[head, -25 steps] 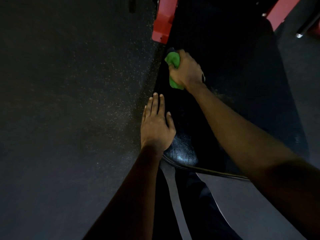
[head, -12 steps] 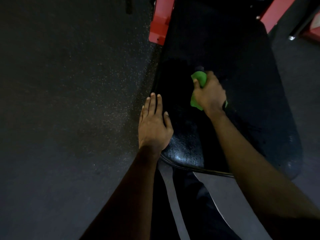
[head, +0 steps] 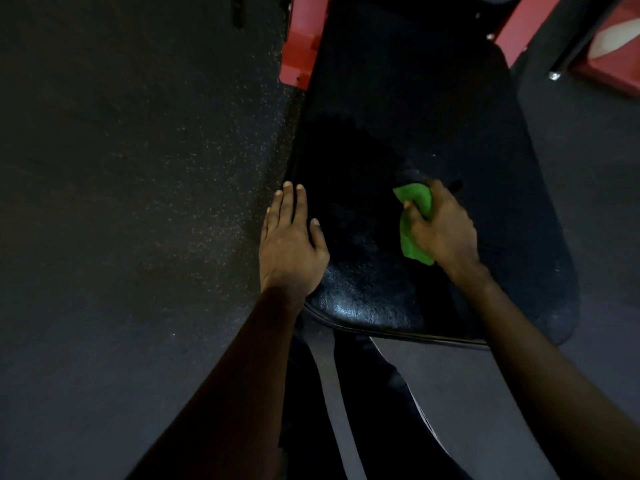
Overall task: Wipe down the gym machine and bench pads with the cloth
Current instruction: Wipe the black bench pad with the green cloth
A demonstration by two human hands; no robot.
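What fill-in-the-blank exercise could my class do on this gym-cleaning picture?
1. The right hand grips a cloth whose colour is ____.
2. The left hand lies flat on the black bench pad and holds ____.
3. The machine frame beside the pad's far end is painted ____.
Missing words: green; nothing; red.
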